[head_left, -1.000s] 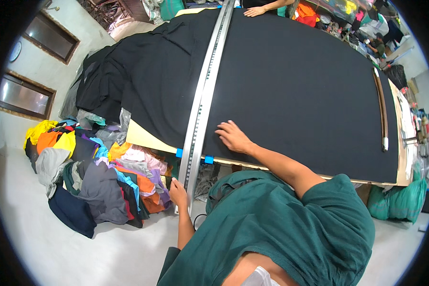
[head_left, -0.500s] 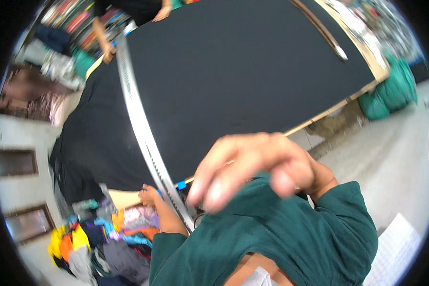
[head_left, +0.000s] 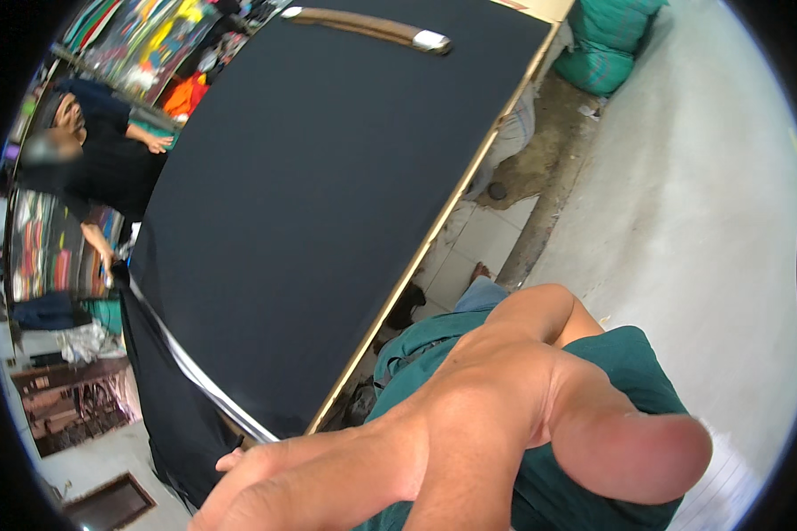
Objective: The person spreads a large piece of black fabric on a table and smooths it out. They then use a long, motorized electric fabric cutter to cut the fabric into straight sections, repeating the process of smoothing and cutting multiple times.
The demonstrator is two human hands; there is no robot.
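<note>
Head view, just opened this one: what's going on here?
Black cloth covers a table, with a long metal bar lying across it. The wearer's right hand, raised near the camera, seems to hold nothing; it hides most of the left hand, so that grip can't be told. Across the table, a co-worker has one hand at the bar's far end and another by the cloth's far edge.

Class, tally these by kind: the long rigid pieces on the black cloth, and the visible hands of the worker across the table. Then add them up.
Brown bar with white ends: 1
Metal straightedge: 1
Co-worker's hands: 2
Total: 4
</note>
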